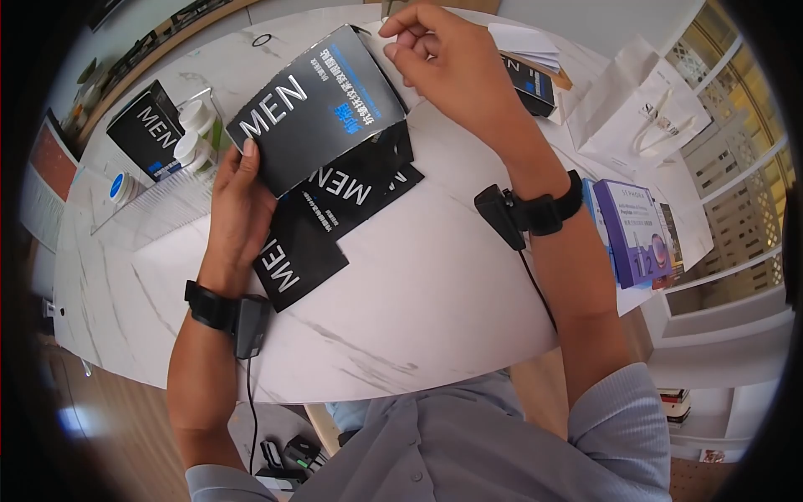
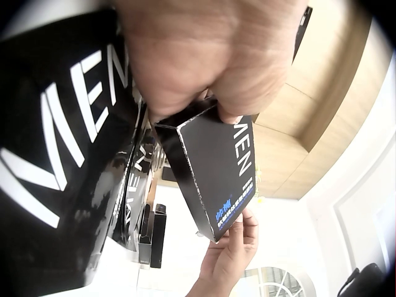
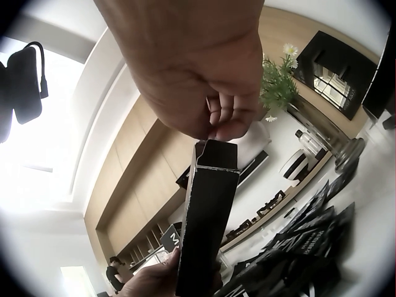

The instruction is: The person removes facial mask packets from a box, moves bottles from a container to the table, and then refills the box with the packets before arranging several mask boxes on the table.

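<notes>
Fingertips of the right hand (image 1: 443, 58) pinch together at the open top end of the black box (image 1: 322, 105), on its end flap, as the right wrist view shows from below with the fingers curled tight over the box's upper edge. Lower down, the left hand (image 1: 238, 209) grips the same box at its bottom corner, thumb pressed on the printed "MEN" face and the other fingers wrapped behind; the left wrist view shows them curled round the box's lower end. So the box is held up off the table between the two hands, tilted, its long face turned toward the head camera.

Directly beneath the box, flattened black cartons (image 1: 335, 217) with the same lettering lie overlapping on the white marble table (image 1: 418, 293). Off to the left stand another black box (image 1: 146, 130) and small white jars (image 1: 192, 134). To the right lie a purple box (image 1: 627, 230) and a white paper bag (image 1: 636, 109).
</notes>
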`<state>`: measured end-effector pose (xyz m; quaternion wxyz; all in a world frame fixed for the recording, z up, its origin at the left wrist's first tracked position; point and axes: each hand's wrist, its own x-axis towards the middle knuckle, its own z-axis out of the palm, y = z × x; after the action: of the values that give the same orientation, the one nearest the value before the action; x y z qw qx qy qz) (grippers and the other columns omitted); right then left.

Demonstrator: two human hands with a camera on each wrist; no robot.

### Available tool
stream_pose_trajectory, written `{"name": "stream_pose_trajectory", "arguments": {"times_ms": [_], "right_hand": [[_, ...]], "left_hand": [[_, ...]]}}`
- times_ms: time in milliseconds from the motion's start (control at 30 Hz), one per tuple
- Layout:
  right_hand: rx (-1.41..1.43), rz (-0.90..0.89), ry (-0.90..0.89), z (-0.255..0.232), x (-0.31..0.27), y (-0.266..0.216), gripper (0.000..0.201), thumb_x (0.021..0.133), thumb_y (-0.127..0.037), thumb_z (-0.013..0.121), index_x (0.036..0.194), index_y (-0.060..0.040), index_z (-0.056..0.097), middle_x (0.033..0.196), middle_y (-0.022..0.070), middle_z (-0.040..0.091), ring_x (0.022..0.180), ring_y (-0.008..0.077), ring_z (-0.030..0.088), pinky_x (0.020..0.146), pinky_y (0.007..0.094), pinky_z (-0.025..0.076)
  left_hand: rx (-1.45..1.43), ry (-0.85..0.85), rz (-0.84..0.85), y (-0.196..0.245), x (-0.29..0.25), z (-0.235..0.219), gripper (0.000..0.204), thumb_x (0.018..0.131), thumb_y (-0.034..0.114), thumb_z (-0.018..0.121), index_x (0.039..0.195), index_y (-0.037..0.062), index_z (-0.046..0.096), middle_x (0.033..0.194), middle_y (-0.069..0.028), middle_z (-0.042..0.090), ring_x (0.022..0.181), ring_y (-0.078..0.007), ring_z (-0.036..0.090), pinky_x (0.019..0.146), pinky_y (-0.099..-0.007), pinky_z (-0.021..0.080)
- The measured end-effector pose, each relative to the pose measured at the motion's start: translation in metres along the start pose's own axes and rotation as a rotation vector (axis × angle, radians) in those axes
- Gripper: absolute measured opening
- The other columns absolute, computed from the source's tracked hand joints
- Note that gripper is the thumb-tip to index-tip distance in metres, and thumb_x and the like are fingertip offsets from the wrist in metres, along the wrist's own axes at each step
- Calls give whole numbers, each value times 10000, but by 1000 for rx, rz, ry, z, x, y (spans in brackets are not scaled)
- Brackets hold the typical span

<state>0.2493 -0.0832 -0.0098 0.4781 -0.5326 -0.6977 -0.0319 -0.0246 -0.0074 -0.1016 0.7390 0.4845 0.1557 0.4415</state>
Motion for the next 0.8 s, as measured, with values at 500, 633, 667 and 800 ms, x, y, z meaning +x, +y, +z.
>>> {"name": "stream_pose_trajectory", "arguments": {"times_ms": [500,633,667,800], "right_hand": [[-134,165,-195,0,-9,50,218,962,-205,648,1060,-27,728,843,73,725,672,157,664,622,299,526],[-296,154,-539,27,-24,40,417,908,-356,718,1108,9,701,979,164,739,903,329,703,840,409,562],[-296,205,-601,33,-28,26,458,897,-385,734,1124,10,695,1030,176,737,965,344,694,881,418,556],[-490,34,-525,51,-45,21,572,846,-450,781,1198,-13,670,1178,175,679,1165,342,609,920,430,530]], "left_hand": [[-43,78,-5,-2,3,-6,444,1102,341,478,1374,-9,496,1366,-120,611,1226,-235,632,1028,-409,525],[-56,77,11,-2,3,-6,461,1096,361,490,1378,-3,500,1363,-118,617,1214,-235,642,1006,-417,537],[-60,72,14,-3,3,-7,465,1094,365,493,1380,-2,500,1365,-117,617,1214,-234,642,1002,-418,539],[-50,39,2,-2,3,-10,477,1087,376,508,1386,5,501,1366,-114,619,1222,-233,641,1001,-415,540]]}}
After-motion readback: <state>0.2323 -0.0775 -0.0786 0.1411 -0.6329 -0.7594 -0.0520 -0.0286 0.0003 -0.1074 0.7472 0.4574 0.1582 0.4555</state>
